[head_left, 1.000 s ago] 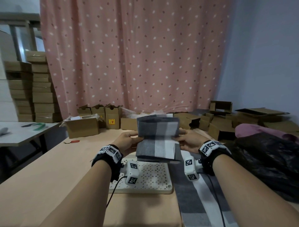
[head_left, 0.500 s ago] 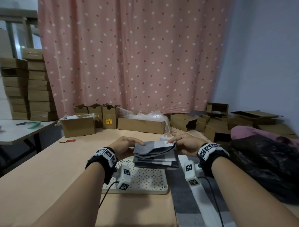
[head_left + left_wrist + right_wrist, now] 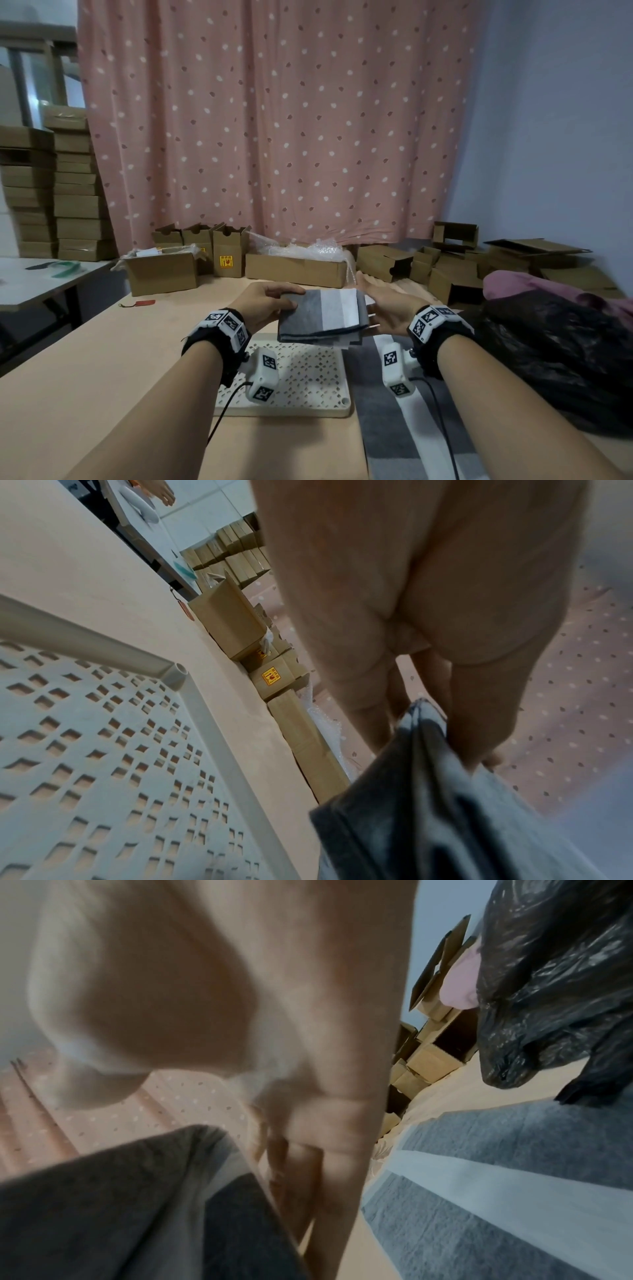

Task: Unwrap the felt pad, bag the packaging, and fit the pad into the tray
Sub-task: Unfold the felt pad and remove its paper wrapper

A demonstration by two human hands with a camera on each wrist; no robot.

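A folded felt pad (image 3: 322,317) with dark grey, light grey and white stripes lies flat in the air between both hands, above the far edge of the cream perforated tray (image 3: 308,409). My left hand (image 3: 291,298) pinches its left edge, thumb on top and fingers beneath. My right hand (image 3: 383,308) is at the right edge, with straight fingers (image 3: 322,1191) reaching under the pad (image 3: 120,1204). In the left wrist view the pad (image 3: 445,818) hangs over the tray's rim (image 3: 103,647). The tray holds nothing.
Another striped felt sheet (image 3: 404,431) lies flat on the table right of the tray. A black plastic bag (image 3: 555,359) bulges at the right edge. Cardboard boxes (image 3: 294,269) and bubble wrap line the table's far side. A red tag (image 3: 145,302) lies far left.
The pad was held upright and partly unfolded a second ago. It has since been folded down and now lies flat and lower between the hands.
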